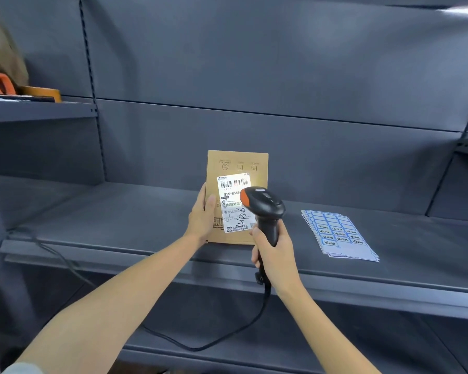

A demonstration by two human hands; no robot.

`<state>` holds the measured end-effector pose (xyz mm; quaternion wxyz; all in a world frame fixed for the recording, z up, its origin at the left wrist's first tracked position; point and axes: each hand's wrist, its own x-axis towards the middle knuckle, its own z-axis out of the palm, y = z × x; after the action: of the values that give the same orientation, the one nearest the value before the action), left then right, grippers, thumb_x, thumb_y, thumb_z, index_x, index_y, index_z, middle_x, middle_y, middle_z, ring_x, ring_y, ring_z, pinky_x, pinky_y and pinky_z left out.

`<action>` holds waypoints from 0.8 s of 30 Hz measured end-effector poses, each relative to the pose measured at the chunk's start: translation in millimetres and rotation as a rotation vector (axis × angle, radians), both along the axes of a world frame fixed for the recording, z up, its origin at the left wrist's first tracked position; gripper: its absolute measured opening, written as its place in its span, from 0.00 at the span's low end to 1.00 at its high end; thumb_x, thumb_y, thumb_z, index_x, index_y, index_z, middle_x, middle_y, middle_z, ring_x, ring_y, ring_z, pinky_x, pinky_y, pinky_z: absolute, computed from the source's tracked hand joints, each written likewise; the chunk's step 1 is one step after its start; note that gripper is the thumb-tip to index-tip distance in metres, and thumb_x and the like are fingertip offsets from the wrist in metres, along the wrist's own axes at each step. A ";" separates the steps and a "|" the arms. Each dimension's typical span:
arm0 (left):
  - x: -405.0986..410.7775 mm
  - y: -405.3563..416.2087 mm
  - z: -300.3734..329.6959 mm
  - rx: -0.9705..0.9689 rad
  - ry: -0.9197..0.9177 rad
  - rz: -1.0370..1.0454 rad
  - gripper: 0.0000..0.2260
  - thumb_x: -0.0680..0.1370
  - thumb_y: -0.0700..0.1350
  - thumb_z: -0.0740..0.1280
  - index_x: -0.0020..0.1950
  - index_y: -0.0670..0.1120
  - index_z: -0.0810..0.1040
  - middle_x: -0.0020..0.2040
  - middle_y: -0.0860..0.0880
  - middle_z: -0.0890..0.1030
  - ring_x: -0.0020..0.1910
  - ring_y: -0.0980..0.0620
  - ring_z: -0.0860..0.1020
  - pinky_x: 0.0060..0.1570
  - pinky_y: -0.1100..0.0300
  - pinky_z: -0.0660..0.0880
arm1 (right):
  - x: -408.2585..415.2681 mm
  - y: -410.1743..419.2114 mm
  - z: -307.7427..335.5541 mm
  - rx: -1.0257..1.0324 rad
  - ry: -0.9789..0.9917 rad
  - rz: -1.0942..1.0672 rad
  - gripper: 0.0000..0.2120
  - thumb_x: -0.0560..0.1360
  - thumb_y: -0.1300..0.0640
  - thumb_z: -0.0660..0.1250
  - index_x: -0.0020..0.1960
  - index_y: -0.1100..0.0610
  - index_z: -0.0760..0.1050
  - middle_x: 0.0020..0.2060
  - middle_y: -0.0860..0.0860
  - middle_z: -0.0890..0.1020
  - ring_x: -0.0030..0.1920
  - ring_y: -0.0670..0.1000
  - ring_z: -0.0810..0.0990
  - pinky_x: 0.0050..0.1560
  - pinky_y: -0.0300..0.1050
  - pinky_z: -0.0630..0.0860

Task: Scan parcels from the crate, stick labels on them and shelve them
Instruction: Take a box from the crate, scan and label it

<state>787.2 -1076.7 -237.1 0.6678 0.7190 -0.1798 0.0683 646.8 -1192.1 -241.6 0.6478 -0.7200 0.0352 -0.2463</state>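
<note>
A brown cardboard parcel (237, 164) with a white shipping label (234, 201) is held upright over the grey shelf (119, 211). My left hand (201, 217) grips its left edge, thumb on the front. My right hand (272, 251) grips the handle of a black barcode scanner (265, 205) with an orange trigger end, its head pointed at the parcel's label and covering part of it. A stack of blue-edged label sheets (338, 234) lies flat on the shelf to the right. No crate is in view.
The scanner's black cable (227, 338) hangs down and loops left across the lower shelf front. An upper left shelf (38, 110) carries a tape roll (42, 93), an orange-handled tool (0, 82) and a brown box. The grey back panel rises behind.
</note>
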 end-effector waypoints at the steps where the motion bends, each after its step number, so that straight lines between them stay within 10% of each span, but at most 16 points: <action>1: 0.1 0.0 -0.1 -0.001 0.006 -0.003 0.16 0.84 0.50 0.53 0.71 0.63 0.63 0.52 0.66 0.77 0.58 0.56 0.76 0.65 0.49 0.70 | 0.4 -0.2 -0.2 -0.001 0.000 0.002 0.03 0.78 0.55 0.63 0.49 0.53 0.70 0.25 0.53 0.73 0.26 0.47 0.70 0.30 0.42 0.70; 10: 9.5 1.3 -3.7 0.019 0.039 0.003 0.18 0.84 0.52 0.52 0.74 0.61 0.61 0.61 0.62 0.75 0.66 0.54 0.72 0.71 0.48 0.63 | 12.3 -16.6 12.0 0.054 -0.059 -0.081 0.04 0.78 0.56 0.64 0.51 0.53 0.70 0.29 0.53 0.76 0.25 0.50 0.69 0.29 0.42 0.69; 15: 8.3 0.1 0.5 0.049 0.049 0.007 0.19 0.84 0.51 0.51 0.75 0.59 0.59 0.61 0.62 0.72 0.66 0.55 0.68 0.70 0.52 0.61 | 50.4 -72.7 31.3 -0.080 0.223 -0.225 0.08 0.75 0.52 0.62 0.50 0.55 0.66 0.42 0.57 0.77 0.33 0.52 0.75 0.37 0.46 0.73; 24: 9.3 -0.7 2.9 0.057 0.055 0.000 0.19 0.84 0.51 0.50 0.76 0.59 0.59 0.59 0.61 0.71 0.67 0.53 0.69 0.69 0.53 0.62 | 93.3 -109.0 -3.6 -0.769 0.546 -0.336 0.28 0.75 0.52 0.64 0.68 0.66 0.60 0.62 0.64 0.68 0.60 0.63 0.70 0.60 0.53 0.69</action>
<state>796.5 -1077.4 -234.1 0.6516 0.7395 -0.1634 0.0435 740.1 -1301.2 -245.2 0.2542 -0.9292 0.2258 -0.1449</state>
